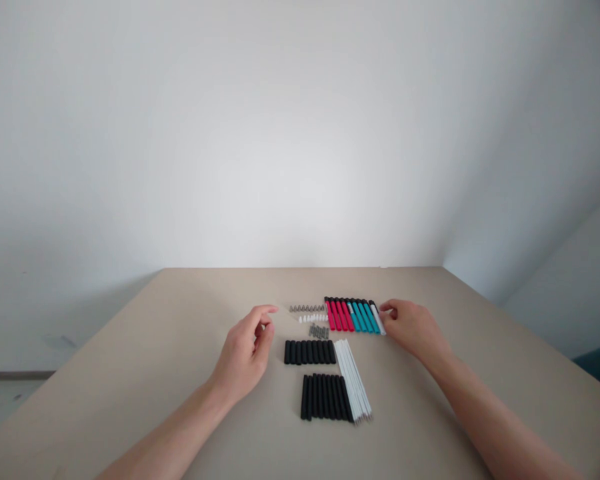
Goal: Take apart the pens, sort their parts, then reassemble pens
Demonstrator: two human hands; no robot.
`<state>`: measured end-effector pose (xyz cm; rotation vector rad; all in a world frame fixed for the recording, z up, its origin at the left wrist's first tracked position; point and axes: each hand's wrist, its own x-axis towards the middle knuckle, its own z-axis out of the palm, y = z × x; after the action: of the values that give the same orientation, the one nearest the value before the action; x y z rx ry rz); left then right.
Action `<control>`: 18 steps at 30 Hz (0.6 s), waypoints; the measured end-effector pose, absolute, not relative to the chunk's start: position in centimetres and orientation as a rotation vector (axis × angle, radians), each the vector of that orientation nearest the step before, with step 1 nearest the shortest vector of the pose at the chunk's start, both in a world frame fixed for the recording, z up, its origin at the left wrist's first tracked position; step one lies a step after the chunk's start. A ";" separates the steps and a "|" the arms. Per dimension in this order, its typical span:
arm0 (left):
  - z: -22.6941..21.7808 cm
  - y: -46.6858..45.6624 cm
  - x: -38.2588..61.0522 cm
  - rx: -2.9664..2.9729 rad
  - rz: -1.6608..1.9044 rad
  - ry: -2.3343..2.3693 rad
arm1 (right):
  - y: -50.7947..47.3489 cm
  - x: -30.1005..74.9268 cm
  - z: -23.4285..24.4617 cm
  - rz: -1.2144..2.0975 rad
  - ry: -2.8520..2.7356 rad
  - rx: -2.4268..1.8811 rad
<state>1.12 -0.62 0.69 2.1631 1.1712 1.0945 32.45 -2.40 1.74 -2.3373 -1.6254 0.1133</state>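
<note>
At the far middle of the table (145, 373), your right hand (411, 327) rests against the right end of the coloured pen-barrel row (354, 315). Its fingers touch the white barrel (379, 319) at that end, curled narrowly; whether they pinch it or only touch it you cannot tell from here, since the hand covers its own fingertips. Your left hand (247, 353) hovers left of the parts, fingers loosely bent and holding nothing, nearest to the short black sleeves (310, 351).

The small parts are hard to make out. A row of grey springs (307, 308) lies left of the barrels, with a row of tiny white pieces (313, 318) just below and a small grey cluster (319, 331) under that; none of these can be counted. In the barrel row you can count about four red, four teal and one white, all with black tops. The short sleeves number roughly eight, packed side by side. Below them lies a second group of longer black tubes (326, 397), about eight, edges merging. Thin white refills (354, 380) lie in a slanted bundle touching both black groups on their right side, too tight to count. Both forearms are cut off by the lower edge.
</note>
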 end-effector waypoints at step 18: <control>2.4 -1.1 1.1 2.056 1.390 1.159 | -2.8 31.9 2.7 0.032 -1.541 -2.292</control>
<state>1.09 -1.09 2.35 2.0562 1.1594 1.3900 31.85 -2.77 2.73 -2.2924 -1.5415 0.0321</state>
